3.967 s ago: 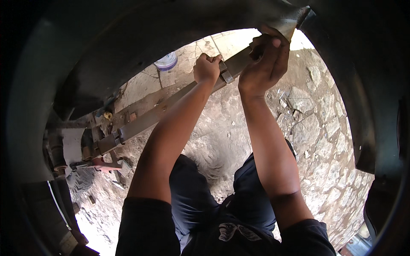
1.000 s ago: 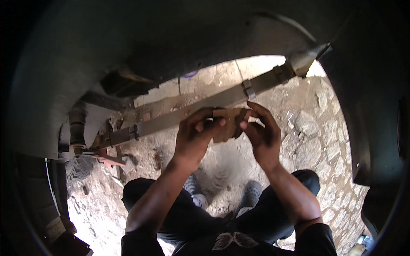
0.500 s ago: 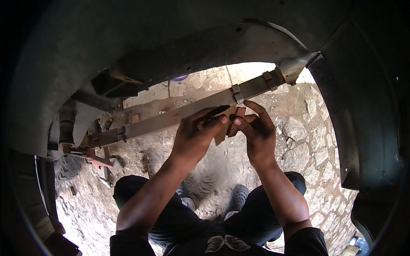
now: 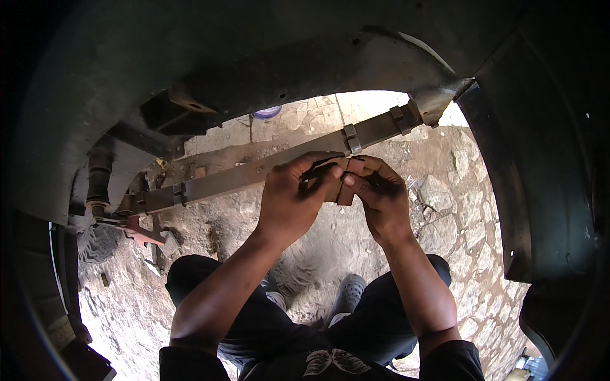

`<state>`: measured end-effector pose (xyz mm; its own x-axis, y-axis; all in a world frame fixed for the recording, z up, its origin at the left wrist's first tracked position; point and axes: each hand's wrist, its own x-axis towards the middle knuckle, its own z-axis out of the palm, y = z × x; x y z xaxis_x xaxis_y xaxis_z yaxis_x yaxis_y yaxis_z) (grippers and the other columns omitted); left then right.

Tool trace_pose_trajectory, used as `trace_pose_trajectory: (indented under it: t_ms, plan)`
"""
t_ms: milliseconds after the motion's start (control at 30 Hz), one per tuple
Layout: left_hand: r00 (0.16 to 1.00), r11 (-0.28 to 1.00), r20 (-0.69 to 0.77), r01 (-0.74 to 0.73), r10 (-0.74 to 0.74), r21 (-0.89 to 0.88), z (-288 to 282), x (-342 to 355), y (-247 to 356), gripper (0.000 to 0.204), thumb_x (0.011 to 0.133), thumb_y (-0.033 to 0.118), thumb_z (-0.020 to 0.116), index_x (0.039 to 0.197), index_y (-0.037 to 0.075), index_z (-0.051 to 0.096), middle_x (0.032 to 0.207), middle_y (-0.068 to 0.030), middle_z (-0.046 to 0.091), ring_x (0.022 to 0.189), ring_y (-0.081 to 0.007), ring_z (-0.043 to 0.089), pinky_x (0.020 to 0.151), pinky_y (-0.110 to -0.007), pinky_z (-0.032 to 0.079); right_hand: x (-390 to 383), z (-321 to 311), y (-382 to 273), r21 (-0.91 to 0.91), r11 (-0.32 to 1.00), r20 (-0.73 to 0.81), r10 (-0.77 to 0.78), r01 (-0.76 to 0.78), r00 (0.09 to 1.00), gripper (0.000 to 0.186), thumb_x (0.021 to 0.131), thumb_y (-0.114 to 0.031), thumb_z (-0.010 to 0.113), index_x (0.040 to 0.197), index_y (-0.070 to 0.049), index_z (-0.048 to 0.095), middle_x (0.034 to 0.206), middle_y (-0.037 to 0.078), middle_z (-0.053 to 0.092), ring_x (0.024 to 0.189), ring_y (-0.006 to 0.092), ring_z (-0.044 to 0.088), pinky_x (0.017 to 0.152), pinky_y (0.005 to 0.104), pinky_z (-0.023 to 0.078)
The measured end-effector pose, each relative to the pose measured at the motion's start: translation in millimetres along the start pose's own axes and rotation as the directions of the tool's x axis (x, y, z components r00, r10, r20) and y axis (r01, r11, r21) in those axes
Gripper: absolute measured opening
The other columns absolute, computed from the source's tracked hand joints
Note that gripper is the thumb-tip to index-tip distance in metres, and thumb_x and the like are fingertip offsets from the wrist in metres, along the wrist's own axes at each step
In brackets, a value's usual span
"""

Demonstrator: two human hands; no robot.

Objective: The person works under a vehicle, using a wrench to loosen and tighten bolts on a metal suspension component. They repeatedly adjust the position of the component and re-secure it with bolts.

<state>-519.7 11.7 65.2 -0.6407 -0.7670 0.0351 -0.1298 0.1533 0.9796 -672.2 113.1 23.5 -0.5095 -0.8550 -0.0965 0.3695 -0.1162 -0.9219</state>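
In front of me, both hands hold a small folded piece of what looks like sandpaper (image 4: 345,194), tan on one side and reddish-brown on the other. My left hand (image 4: 288,198) pinches its left part between thumb and fingers. My right hand (image 4: 386,202) grips the right part, the thumb pressed on its reddish face. Fingers hide much of the piece. Just beyond my fingertips runs a leaf spring (image 4: 235,176), a long flat metal bar slanting up to the right. A metal clip (image 4: 352,138) wraps around it close to my hands.
A dark wheel arch (image 4: 286,66) curves over and around me. At the left hangs a shock absorber (image 4: 100,174), with a red metal stand (image 4: 143,233) and a tyre (image 4: 98,244) below it. A purple round object (image 4: 267,113) lies beyond the spring. The ground (image 4: 470,222) is rough stone.
My hands have come closer together around the sandpaper. My right forefinger, raised before, has curled down onto it, and less of the tan side shows.
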Motion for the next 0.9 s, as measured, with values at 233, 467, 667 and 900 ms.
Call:
trace_pose_trajectory:
  t_ms: [233, 467, 667, 900]
  plan:
    - [0.999, 0.991, 0.024, -0.041, 0.044, -0.124, 0, 4, 1, 0.023, 0.091, 0.007, 0.083, 0.112, 0.000, 0.075, 0.102, -0.0072, 0.079, 0.093, -0.0106, 0.073, 0.084, -0.024, 0.058, -11, 18, -3, -0.098, 0.977, 0.057, -0.186, 0.190, 0.981, 0.042, 0.091, 0.004, 0.080, 0.129, 0.002, 0.063, 0.099, 0.010, 0.076, 0.083, 0.0147, 0.071, 0.067, 0.0305, 0.060]
    - [0.993, 0.958, -0.072, -0.109, 0.094, -0.265, -7, 4, 0, 0.017, 0.090, 0.004, 0.081, 0.107, 0.001, 0.076, 0.100, -0.0057, 0.078, 0.094, -0.0113, 0.072, 0.088, -0.027, 0.056, -15, 23, 1, -0.264, 0.944, 0.091, -0.180, 0.198, 0.979, 0.028, 0.095, -0.002, 0.077, 0.122, 0.001, 0.069, 0.100, 0.009, 0.076, 0.090, 0.0155, 0.074, 0.079, 0.0296, 0.061]
    - [0.992, 0.934, -0.113, -0.099, 0.063, -0.343, -14, 9, -3, 0.022, 0.086, 0.004, 0.084, 0.107, 0.000, 0.076, 0.100, -0.0075, 0.078, 0.094, -0.0116, 0.072, 0.089, -0.027, 0.055, -17, 21, 9, -0.291, 0.932, 0.133, -0.184, 0.215, 0.974, 0.016, 0.098, -0.003, 0.075, 0.113, 0.003, 0.075, 0.102, 0.006, 0.078, 0.093, 0.0076, 0.068, 0.085, 0.0261, 0.056]
    - [0.986, 0.917, -0.150, -0.125, 0.073, -0.378, -15, 5, 5, 0.032, 0.079, -0.003, 0.088, 0.109, -0.001, 0.074, 0.101, -0.0111, 0.079, 0.094, -0.0138, 0.074, 0.087, -0.027, 0.058, -15, 29, 7, -0.217, 0.956, 0.175, -0.159, 0.196, 0.972, 0.021, 0.098, -0.002, 0.075, 0.119, 0.004, 0.075, 0.106, 0.008, 0.078, 0.094, 0.0089, 0.068, 0.085, 0.0260, 0.056]
